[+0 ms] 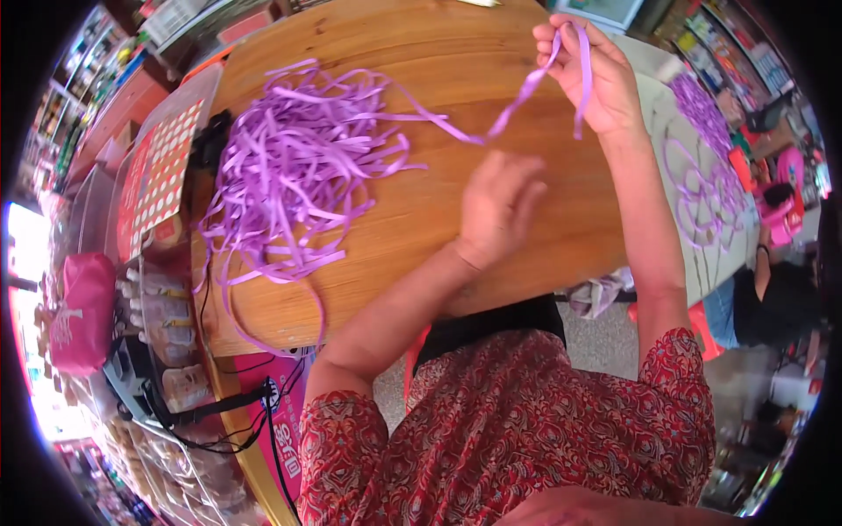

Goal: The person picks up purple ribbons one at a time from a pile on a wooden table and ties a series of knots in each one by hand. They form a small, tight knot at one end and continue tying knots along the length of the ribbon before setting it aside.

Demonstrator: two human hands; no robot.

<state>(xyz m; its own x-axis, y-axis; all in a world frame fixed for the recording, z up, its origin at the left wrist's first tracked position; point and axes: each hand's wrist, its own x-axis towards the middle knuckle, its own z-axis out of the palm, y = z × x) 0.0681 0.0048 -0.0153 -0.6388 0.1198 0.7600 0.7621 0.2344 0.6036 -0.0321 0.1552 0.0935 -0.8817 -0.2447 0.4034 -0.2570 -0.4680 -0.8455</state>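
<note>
Left hand, above the tabletop toward its near edge: blurred, can't tell whether my fingers hold anything. Ribbon blurs just beyond it; a bit of its loop sits hidden in my right hand, by the far right corner. Ribbon pile, left edge: most ends buried, strands uncountable. Pale item, far edge: cropped, kind unclear. Cloth, near right corner: partly covered by the tabletop.
</note>
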